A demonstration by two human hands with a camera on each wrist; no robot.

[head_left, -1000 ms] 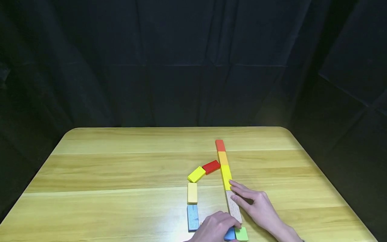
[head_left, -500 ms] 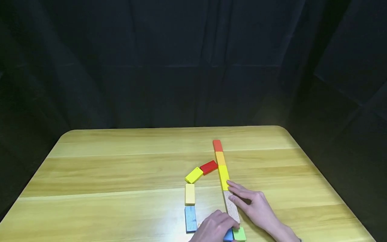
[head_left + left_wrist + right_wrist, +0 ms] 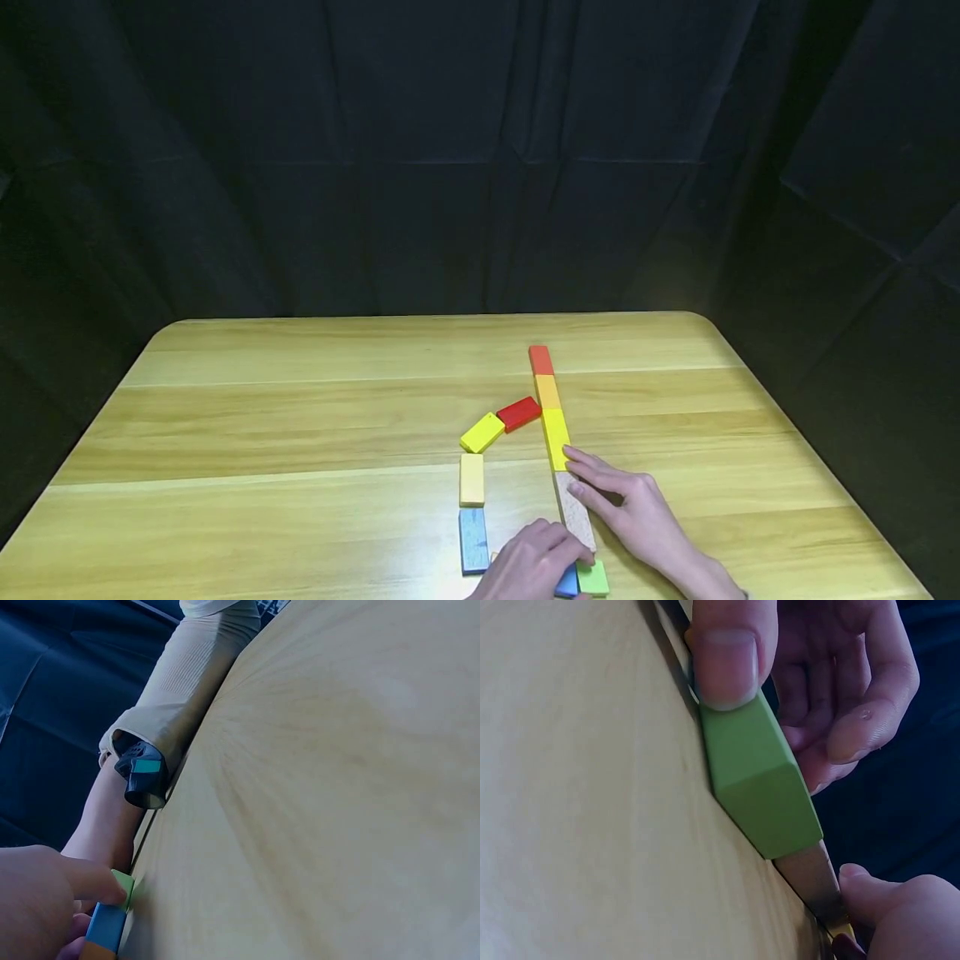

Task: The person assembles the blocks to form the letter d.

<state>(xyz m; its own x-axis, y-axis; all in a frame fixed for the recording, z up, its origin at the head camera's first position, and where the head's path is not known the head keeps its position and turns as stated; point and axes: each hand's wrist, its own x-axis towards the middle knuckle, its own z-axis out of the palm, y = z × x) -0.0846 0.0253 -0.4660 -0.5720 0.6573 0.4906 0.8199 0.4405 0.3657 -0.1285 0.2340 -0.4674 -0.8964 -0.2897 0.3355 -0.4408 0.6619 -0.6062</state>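
Observation:
In the head view, my left hand bends over the near end of the row. Its digits are at a light green block and partly cover a blue block beside it. A fingertip presses the green block's end in the right wrist view, with other fingers curled nearby. My right hand lies along the row's right side. Its extended fingertips touch a yellow block and its thumb rests at a speckled whitish block. Part of an orange block shows past the blue one.
An orange block and an orange-red block continue the row to the back. Red, bright yellow, pale yellow and light blue blocks curve down its left side. The wooden table meets a dark curtain.
The camera view has shifted slightly since a second ago. Both hands and the blocks keep nearly the same places.

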